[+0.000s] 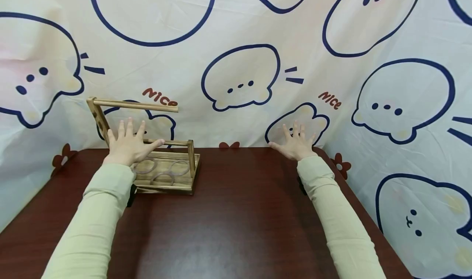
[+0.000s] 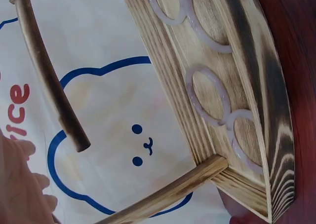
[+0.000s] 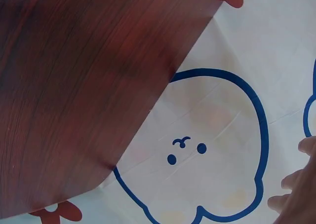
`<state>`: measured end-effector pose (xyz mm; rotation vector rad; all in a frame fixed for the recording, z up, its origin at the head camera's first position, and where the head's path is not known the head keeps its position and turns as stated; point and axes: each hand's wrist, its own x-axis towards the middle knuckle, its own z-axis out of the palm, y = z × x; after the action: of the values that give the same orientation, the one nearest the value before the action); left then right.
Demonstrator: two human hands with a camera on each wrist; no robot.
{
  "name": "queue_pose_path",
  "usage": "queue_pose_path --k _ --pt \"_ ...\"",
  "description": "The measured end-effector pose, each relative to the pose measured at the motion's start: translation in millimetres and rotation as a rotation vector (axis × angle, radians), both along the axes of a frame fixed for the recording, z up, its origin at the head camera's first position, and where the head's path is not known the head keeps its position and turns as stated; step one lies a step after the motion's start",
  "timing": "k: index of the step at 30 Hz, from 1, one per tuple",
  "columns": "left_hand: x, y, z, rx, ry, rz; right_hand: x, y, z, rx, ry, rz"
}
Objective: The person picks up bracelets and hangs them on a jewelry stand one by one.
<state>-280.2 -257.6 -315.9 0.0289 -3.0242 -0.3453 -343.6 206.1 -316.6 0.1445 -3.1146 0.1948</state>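
Left hand (image 1: 127, 148), spread wide and empty, before a light-brown wooden stand (image 1: 166, 190) with rods and a shallow base; contact cannot be told. Pale translucent rings (image 2: 228, 119) lie in the stand, far left on the glossy red-brown table (image 1: 236, 221). Right hand (image 1: 295, 146), likewise spread and empty, near the table's far right corner.

Both sleeved arms (image 1: 95, 213) stretch forward. The left hand (image 1: 128, 147), fingers (image 1: 129, 128) spread, shows in front of the wooden rack (image 1: 191, 158) in the head view; the right hand (image 1: 296, 145), likewise spread, is well to the rack's right
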Motion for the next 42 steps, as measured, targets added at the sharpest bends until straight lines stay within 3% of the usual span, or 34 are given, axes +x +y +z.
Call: queue_pose_path --k 10,20,29,33,39,42 --pt "2.6 -2.7 14.6 -0.093 0.079 -0.020 5.3 3 1.2 -0.057 -0.037 0.047" --pt "32.5 -1.8 14.3 -0.105 0.093 -0.082 24.6 3 -4.1 -0.088 0.063 0.134" --pt "60.2 8.2 2.6 -0.091 0.124 -0.134 51.2 -8 -11.7 -0.124 0.142 0.244" --pt "71.9 13.2 -6.1 -0.054 0.186 -0.151 60.6 -14 -16.5 -0.154 0.156 0.278" --pt "84.3 18.7 -19.2 -0.034 0.319 -0.185 70.2 -21 -27.0 -0.189 0.141 0.264" --pt "91.3 22.2 -25.9 0.011 0.337 -0.212 75.0 -25 -34.5 -0.210 0.137 0.257"
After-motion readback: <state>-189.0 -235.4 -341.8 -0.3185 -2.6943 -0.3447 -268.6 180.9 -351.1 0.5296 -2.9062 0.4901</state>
